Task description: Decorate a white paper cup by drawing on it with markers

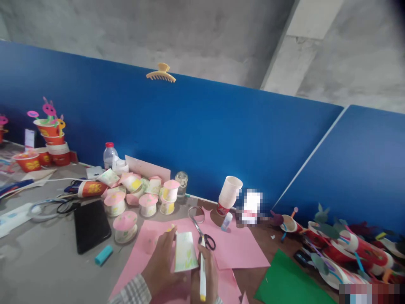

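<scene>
My left hand [160,261] is closed around a white paper cup [185,252] with green and yellow drawing on its side. In my right hand [209,268] is a white marker [203,276] with a yellow end, held upright close to the cup. Both hands are over pink paper sheets [242,253]. Scissors [202,234] with black handles lie just beyond my right hand. A small bottle [227,221] stands on the pink paper. Left of my left hand sits a decorated paper cup with a pink paper top [125,227].
Several pink-topped paper cups [148,204] cluster at the back, near a glass jar [181,184]. A black phone [92,226] and a teal cap [103,255] lie left. Stacked cups [229,195] stand by the blue partition [202,139]. Green paper [292,280] and cup crafts [344,249] are right.
</scene>
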`<state>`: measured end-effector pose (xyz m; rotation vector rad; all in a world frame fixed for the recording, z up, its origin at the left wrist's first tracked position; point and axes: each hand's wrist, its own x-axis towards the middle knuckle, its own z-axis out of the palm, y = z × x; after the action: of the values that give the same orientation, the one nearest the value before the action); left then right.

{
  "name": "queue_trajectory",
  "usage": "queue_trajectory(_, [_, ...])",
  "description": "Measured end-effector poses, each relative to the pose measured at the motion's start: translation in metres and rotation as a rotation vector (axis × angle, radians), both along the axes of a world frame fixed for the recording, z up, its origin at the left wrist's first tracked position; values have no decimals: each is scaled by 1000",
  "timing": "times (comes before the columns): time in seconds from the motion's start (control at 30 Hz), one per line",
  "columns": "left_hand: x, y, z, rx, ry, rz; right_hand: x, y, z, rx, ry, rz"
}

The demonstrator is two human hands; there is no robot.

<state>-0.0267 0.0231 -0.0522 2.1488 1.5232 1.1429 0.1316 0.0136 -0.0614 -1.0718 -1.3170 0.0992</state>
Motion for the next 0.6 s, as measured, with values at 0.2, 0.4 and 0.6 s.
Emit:
queue_trajectory(0.2, [2,-4,9,-55,12,-12,2,-7,9,54,-164,5])
queue_trajectory(0.4, [2,-4,11,-24,11,-11,-1,-7,11,67,-197,-7])
queue_trajectory(0.6, [3,-2,5,-8,-15,19,2,-3,7,47,-249,-52])
